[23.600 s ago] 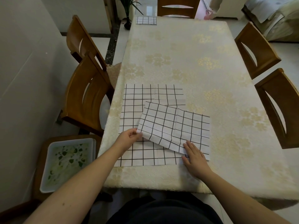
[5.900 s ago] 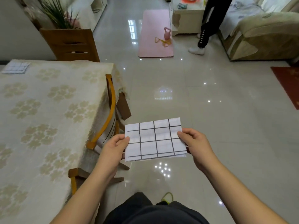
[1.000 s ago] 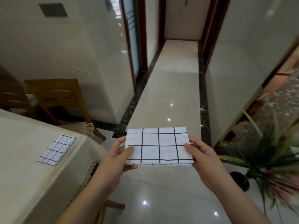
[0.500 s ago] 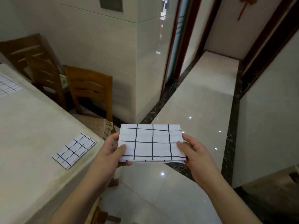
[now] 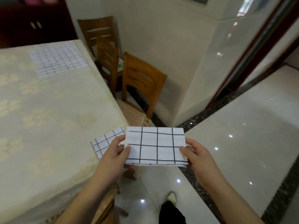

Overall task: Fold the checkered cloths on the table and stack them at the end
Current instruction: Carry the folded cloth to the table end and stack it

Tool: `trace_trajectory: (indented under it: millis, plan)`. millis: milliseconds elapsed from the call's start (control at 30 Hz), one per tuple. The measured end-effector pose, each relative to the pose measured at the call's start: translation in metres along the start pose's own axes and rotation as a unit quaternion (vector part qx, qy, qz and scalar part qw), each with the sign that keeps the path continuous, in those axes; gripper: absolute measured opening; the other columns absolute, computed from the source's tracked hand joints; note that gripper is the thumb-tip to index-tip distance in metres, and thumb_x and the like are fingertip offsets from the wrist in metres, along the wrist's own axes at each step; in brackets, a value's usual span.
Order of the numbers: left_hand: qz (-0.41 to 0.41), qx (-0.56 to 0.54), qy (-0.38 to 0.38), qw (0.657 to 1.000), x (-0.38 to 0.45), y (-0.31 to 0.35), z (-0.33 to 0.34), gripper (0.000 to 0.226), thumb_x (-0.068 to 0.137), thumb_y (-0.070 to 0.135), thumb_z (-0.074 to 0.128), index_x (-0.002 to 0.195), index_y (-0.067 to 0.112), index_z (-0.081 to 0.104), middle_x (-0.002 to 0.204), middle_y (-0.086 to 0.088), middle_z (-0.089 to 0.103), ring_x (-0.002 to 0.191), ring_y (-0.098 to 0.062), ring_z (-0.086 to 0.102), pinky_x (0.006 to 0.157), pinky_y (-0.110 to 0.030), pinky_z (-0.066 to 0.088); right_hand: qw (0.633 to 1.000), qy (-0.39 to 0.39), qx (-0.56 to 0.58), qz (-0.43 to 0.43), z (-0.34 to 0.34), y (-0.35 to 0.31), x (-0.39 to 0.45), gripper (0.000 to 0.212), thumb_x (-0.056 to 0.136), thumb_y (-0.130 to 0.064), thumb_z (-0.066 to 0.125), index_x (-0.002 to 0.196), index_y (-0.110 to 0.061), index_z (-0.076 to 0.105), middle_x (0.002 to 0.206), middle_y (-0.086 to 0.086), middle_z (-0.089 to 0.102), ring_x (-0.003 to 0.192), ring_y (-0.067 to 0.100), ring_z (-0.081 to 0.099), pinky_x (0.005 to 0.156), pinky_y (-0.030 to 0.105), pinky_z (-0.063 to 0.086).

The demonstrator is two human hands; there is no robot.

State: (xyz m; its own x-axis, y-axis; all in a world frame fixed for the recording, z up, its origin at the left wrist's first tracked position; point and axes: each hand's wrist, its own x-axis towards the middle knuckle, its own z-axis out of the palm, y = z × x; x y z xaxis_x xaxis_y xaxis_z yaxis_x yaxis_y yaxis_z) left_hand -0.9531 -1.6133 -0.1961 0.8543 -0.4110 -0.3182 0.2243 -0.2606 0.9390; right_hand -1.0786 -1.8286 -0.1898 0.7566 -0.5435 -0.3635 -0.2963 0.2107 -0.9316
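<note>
You've got the folded checkered cloth [image 5: 156, 147] pinched at both short ends, left hand [image 5: 113, 156] and right hand [image 5: 196, 156], thumbs on top, held off the table's [image 5: 48, 110] near corner. Another folded cloth [image 5: 106, 143] sits on that corner, and an unfolded cloth [image 5: 58, 59] lies by the far edge.

Left hand [image 5: 113, 156] and right hand [image 5: 198, 156] pinch folded cloth [image 5: 156, 147] above floor — 2 cloths on table [image 5: 48, 110].
</note>
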Motion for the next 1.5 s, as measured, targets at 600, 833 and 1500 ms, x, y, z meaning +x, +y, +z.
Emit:
trace_trajectory:
  millis: [600,833,1500]
  plan:
    - [-0.152,0.12,0.249,0.949,0.092,-0.039,0.013,0.027,0.097,0.035,0.054,0.123,0.035,0.05,0.092,-0.014,0.068,0.08,-0.031,0.065,0.074,-0.046,0.054,0.935,-0.305,-0.172,0.052,0.046,0.014,0.221,0.026,0.093,-0.012,0.062,0.118,-0.02,0.061,0.104,0.0,0.074,0.091,0.016,0.072,0.081,0.035,0.059]
    - [-0.214,0.116,0.299,0.923,0.106,-0.081,-0.008,0.028,0.099,0.029,0.051,0.127,0.028,0.048,0.095,0.0,0.068,0.078,-0.023,0.065,0.063,-0.033,0.052,0.893,-0.358,-0.266,0.064,0.094,0.051,0.249,0.02,0.092,-0.011,0.063,0.102,-0.029,0.064,0.1,0.002,0.071,0.091,0.022,0.069,0.085,0.046,0.057]
    - [-0.243,0.179,0.252,0.919,0.165,-0.157,-0.078,0.043,0.093,0.021,0.059,0.133,0.016,0.048,0.087,0.01,0.059,0.072,-0.002,0.056,0.059,-0.016,0.042,0.835,-0.329,-0.432,0.091,0.189,0.089,0.299,0.022,0.086,-0.007,0.067,0.099,-0.025,0.062,0.092,0.007,0.068,0.089,0.027,0.065,0.086,0.046,0.055]
